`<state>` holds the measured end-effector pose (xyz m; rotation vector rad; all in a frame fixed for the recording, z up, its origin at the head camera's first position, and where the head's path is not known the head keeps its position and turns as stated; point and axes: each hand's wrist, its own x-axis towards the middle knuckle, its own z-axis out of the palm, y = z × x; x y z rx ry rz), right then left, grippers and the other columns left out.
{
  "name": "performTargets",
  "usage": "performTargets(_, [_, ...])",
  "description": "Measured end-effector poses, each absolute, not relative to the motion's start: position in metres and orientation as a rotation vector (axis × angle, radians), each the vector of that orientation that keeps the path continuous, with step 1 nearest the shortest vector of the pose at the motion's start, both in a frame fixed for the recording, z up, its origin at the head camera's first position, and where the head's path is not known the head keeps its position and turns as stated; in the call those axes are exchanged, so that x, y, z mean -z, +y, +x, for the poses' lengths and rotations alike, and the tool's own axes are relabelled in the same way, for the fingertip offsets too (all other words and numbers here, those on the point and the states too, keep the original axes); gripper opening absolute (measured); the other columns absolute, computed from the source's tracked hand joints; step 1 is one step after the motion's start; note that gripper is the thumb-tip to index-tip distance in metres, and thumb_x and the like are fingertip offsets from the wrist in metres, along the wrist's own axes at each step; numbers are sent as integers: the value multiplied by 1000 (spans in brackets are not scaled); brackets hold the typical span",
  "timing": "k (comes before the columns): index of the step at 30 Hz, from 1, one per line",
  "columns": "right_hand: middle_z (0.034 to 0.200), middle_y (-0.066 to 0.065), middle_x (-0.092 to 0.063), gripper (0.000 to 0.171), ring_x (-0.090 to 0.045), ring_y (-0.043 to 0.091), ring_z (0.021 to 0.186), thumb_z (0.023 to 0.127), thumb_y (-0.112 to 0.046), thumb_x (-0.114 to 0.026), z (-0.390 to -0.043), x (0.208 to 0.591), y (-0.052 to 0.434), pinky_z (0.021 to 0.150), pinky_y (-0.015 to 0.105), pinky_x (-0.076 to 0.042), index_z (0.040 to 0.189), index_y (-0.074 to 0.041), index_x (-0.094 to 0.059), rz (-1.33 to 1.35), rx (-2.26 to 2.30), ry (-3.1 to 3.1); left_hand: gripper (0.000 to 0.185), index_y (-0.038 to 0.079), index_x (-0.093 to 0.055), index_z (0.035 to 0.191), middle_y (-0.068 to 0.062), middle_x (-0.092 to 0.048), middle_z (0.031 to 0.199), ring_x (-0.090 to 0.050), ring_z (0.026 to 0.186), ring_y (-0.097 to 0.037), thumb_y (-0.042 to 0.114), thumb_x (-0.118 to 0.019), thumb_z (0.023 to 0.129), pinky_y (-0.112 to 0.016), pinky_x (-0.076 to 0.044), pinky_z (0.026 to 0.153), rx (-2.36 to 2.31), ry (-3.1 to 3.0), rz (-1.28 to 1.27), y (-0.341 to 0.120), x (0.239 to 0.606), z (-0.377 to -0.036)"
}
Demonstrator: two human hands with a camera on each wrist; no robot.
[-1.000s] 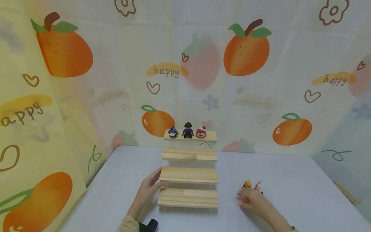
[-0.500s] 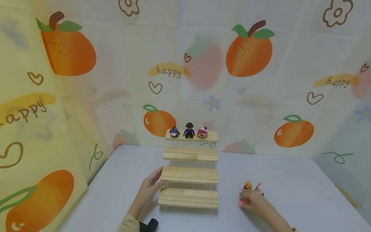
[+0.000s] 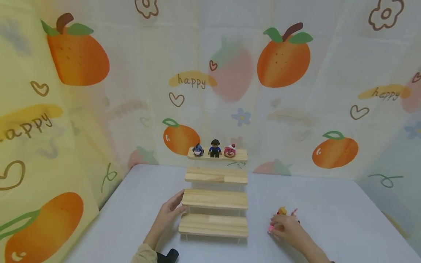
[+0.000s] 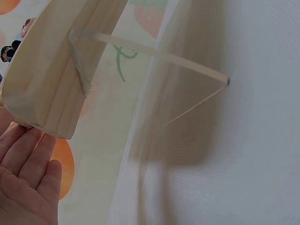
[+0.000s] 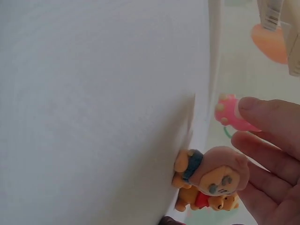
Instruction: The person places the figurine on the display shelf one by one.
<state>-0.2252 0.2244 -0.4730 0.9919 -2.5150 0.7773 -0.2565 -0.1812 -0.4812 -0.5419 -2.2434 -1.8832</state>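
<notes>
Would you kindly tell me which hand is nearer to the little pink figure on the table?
The right hand: its fingers touch the pink figure right of the wooden stand. The left hand rests against the stand's left edge, well away.

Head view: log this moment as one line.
left hand touches stepped wooden shelf | right hand on small toy figures | top step: three figures

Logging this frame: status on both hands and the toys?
Left hand flat against the stepped wooden shelf, fingers straight. Right hand over the small figures on the table, touching the pink one; grip unclear. Nothing in the way.
</notes>
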Motion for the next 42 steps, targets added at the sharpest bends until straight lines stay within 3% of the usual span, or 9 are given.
performTargets(9, [78,5,-64,19,-61,20,72,66,7,-71,-220,469,226,53,25,-54,79,-3,-63,963,-855,-2489,55,-5,-39,131,-19,-37,134,-34,123,-31,8,-63,83,-39,-25,101,1891,-2230,-549,-175,485,-254])
performTargets(18, [75,5,-65,15,-60,13,69,67,7,-71,-224,465,220,53,30,-54,79,0,-65,937,-857,-2440,57,-6,-39,131,-17,-39,133,-35,122,-31,11,-64,83,-39,-27,100,1845,-2250,-548,-177,484,-257])
performTargets(26, [71,8,-63,12,-61,8,62,70,11,-69,-224,462,218,52,22,-53,81,6,-64,940,-1074,-2329,57,-7,-38,131,-18,-38,134,-34,123,-31,8,-63,83,-40,-26,101,1885,-2263,-502,-178,474,-254])
performTargets(32, [72,12,-63,10,-61,9,62,73,7,-69,-224,461,218,51,19,-53,81,8,-65,953,-1091,-2325,54,-14,-35,128,-27,-35,132,-33,121,-38,-1,-61,82,-44,-26,100,1862,-2265,-527,-174,456,-243])
performTargets(38, [70,6,-62,15,-60,7,62,67,13,-70,-224,460,217,52,14,-51,80,6,-66,912,-1072,-2297,55,-14,-35,129,-26,-34,132,-32,122,-36,0,-61,82,-41,-26,101,1864,-2292,-511,-173,451,-239])
performTargets(42, [73,5,-64,15,-61,8,62,69,9,-70,-225,455,218,54,17,-52,82,4,-66,852,-1084,-2325,55,-13,-35,129,-26,-35,132,-33,121,-37,-1,-61,82,-41,-26,100,1868,-2270,-529,-174,456,-243])
